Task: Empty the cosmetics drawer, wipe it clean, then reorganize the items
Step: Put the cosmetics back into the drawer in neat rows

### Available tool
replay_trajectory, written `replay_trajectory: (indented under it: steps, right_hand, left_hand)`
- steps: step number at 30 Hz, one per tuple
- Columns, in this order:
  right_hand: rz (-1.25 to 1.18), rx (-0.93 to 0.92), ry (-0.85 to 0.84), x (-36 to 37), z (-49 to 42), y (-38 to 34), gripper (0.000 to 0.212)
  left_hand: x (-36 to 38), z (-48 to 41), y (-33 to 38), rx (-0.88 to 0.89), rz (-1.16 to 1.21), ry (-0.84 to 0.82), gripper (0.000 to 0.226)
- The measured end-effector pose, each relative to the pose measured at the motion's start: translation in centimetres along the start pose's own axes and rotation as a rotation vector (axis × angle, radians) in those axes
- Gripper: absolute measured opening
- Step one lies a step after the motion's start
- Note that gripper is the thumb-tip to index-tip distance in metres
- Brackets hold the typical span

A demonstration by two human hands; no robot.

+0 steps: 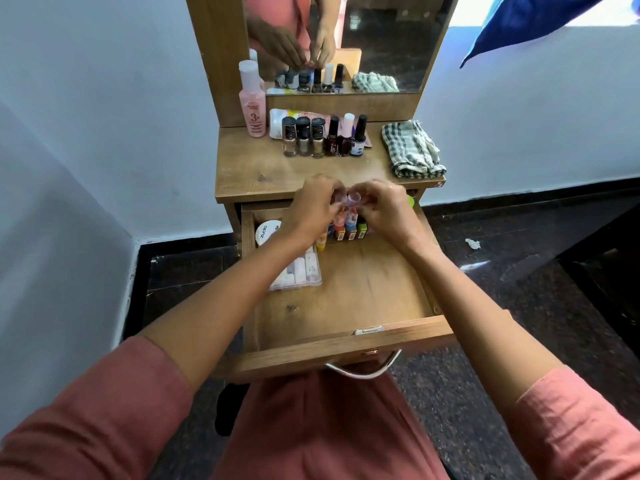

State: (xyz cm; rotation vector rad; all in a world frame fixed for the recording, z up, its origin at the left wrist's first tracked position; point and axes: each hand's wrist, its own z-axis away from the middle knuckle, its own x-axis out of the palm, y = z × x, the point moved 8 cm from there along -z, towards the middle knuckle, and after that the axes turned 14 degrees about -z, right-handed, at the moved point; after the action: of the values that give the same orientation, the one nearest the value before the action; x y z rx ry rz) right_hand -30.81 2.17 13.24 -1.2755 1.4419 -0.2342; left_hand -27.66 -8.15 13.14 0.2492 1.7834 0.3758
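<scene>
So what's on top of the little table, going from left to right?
First the pink bottle → the row of six nail polish bottles → the folded checked cloth. The white tube lies behind the polishes and overlaps them, so I left it out.

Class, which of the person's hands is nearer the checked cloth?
Right. The right hand is just in front of the checked cloth, to its left; the left hand lies beyond it, farther left.

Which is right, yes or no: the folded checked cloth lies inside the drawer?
No, the folded green-and-white checked cloth lies on the wooden tabletop.
</scene>
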Motion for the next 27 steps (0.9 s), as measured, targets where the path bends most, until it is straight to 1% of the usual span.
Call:
replay_trajectory:
  steps: [4,8,12,18,27]
  right_hand:
    - [-0.001,0.091,-0.02,1.4,1.2,2.7,0.025]
    - [0.006,0.141,-0.054,2.5,1.9,3.9,0.025]
    - [0.017,0.178,-0.07,3.3,2.2,4.4,0.028]
    - [0.031,0.215,-0.083,4.0,2.5,4.9,0.019]
    - [0.037,0.211,-0.082,4.3,2.9,4.6,0.027]
  left_hand:
    - [2.4,0.9,-0.1,-0.023,-0.065,-0.084,0.014]
    - [3.7,1.3,-0.4,-0.034,-0.168,-0.115,0.014]
    - [4.7,1.3,-0.8,-0.031,-0.233,-0.122,0.016]
    - [5.2,1.4,-0.7,-0.004,-0.292,-0.105,0.019]
    - [5.1,1.5,-1.0,-0.025,-0.28,-0.092,0.02]
